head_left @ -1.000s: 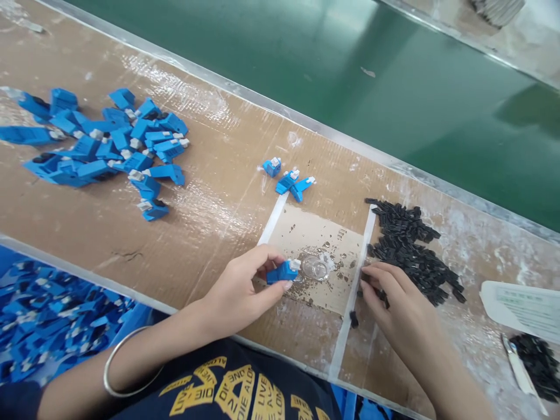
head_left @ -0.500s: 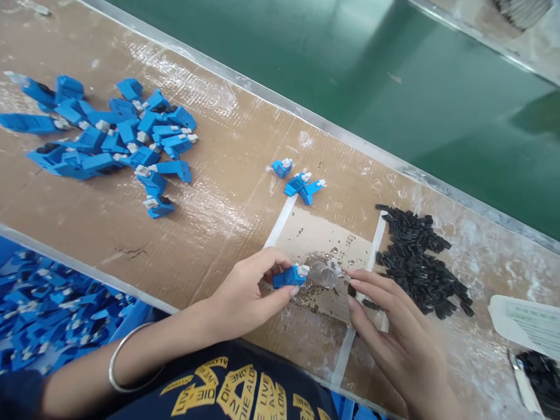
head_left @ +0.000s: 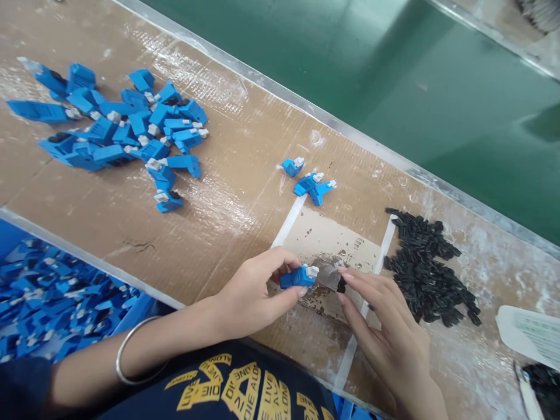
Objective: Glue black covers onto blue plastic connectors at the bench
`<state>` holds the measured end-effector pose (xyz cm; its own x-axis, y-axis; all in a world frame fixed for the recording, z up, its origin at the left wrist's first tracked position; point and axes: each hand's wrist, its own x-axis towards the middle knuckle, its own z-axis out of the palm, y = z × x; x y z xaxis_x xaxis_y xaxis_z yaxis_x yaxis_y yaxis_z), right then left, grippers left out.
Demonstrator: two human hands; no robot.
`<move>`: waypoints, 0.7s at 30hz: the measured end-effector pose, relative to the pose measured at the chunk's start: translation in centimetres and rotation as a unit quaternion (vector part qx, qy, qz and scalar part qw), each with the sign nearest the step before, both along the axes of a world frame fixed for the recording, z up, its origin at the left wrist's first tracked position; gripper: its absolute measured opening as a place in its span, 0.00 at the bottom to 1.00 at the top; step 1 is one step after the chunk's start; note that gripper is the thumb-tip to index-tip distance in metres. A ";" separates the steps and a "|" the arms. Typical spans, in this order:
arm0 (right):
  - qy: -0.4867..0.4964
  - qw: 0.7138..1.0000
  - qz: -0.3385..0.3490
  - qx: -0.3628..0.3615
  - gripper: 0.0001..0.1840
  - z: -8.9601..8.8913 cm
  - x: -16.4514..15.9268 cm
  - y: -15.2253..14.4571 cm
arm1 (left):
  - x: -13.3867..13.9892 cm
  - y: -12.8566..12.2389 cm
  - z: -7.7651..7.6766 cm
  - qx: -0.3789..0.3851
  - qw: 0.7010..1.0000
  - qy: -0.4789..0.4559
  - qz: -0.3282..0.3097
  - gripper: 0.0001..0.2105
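Observation:
A blue plastic part (head_left: pixel 292 279) with a white tip is pinched between the thumb and fingers of my left hand (head_left: pixel 259 287). Close to its white end stands a small clear cup (head_left: pixel 327 276) on a stained beige card (head_left: pixel 335 227). My right hand (head_left: pixel 385 315) grips a small black plastic piece (head_left: pixel 341 284) by its fingertips, right at the cup's edge; whether the piece touches the cup I cannot tell. Beyond the card lie several blue parts (head_left: pixel 308 185) with white tips. On the right is a heap of small black pieces (head_left: pixel 431 268).
A large group of blue parts (head_left: pixel 118 125) spreads over the cardboard-covered table (head_left: pixel 227 227). Below left, a blue bin (head_left: pixel 135 315) holds many more. White tape (head_left: pixel 291 221) borders the card. A white labelled container (head_left: pixel 529 332) sits at far right. Behind the table runs a green surface (head_left: pixel 350 70).
My right hand has brought the black piece left to the clear cup. My left hand still holds the blue part. The whole view has shifted slightly.

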<state>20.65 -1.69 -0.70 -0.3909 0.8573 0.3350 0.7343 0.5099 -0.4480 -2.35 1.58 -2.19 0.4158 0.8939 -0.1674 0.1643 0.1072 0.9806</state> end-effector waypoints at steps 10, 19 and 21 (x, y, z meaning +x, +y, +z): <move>0.211 0.970 -0.065 -0.105 0.26 0.4 -0.3 -1.3 | 0.4 -0.1 0.8 -0.142 0.985 -0.093 0.020 0.07; 0.481 0.841 -0.138 -0.205 0.14 1.4 -1.2 -2.7 | 2.7 -0.2 1.5 -0.417 0.846 -0.333 -0.003 0.19; 0.502 0.827 -0.141 -0.211 0.13 1.3 -1.3 -2.5 | 2.9 -0.4 1.6 -0.431 0.835 -0.342 -0.007 0.20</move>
